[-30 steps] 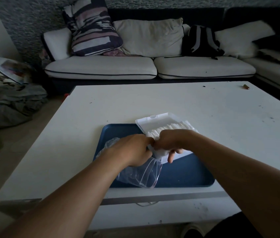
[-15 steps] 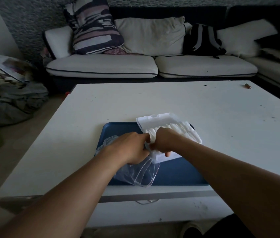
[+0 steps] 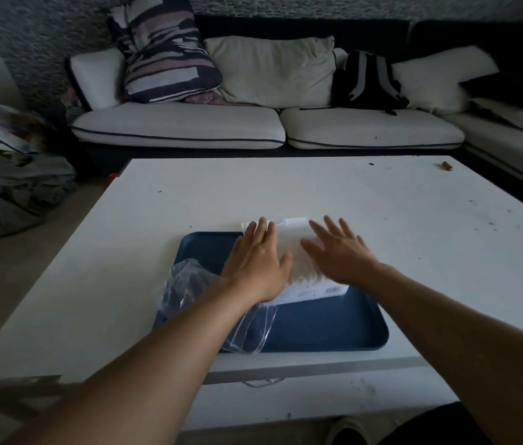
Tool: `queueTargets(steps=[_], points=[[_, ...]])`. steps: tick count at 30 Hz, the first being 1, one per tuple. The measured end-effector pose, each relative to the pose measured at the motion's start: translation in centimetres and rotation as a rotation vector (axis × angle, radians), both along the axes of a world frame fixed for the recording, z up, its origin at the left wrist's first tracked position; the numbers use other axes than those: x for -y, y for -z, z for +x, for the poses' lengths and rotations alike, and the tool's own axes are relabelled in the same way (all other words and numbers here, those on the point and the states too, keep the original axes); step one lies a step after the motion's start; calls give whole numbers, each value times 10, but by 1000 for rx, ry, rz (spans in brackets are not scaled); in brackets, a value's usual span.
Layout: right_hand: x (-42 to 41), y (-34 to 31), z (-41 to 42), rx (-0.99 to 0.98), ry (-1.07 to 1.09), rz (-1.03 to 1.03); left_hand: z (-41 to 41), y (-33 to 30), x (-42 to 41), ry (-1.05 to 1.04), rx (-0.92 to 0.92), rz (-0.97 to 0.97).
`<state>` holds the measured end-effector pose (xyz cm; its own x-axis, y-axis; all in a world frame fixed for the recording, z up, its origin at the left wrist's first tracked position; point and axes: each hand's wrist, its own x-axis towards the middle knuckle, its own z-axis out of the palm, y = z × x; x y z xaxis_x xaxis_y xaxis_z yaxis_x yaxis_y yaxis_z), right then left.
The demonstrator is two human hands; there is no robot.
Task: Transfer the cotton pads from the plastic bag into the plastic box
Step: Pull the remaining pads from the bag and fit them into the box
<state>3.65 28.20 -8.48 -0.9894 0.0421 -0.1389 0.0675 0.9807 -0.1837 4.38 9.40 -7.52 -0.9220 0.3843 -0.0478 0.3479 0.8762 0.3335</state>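
Both forearms reach forward from the bottom corners over the white desk (image 3: 334, 194). The left hand (image 3: 255, 261) lies palm down with its fingers straight and close together, its grip flat and apart, clamped on nothing; the fingertips reach the far left edge of the plastic box (image 3: 289, 228) and the heel of the hand sits over the box's near left corner. The right hand (image 3: 339, 252) is also palm down, fingers straight and spread, its grip likewise apart and holding nothing; it sits over the right part of the box, though whether it presses there or hovers just above cannot be told.

The plastic box is a pale, translucent flat case lying on the far half of a dark blue tray (image 3: 324, 329), its far edge reaching past the tray's rim onto the desk. A white label with small print shows along its near edge. Between the two hands a row of white cotton pads (image 3: 295, 261) shows, packed on edge in the box.

The plastic bag (image 3: 189, 284) lies crumpled and clear on the left part of the tray, partly under the left wrist, one corner drooping toward the tray's near rim.

Beyond the desk stands a white-cushioned sofa (image 3: 253, 123) with a striped pillow (image 3: 164, 53) and a dark backpack (image 3: 366, 81).
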Motion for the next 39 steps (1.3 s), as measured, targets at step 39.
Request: queueTargets(steps=[39], points=[[-31, -14, -9, 152, 606, -1471, -53, -12, 21, -701, 664, 1394]])
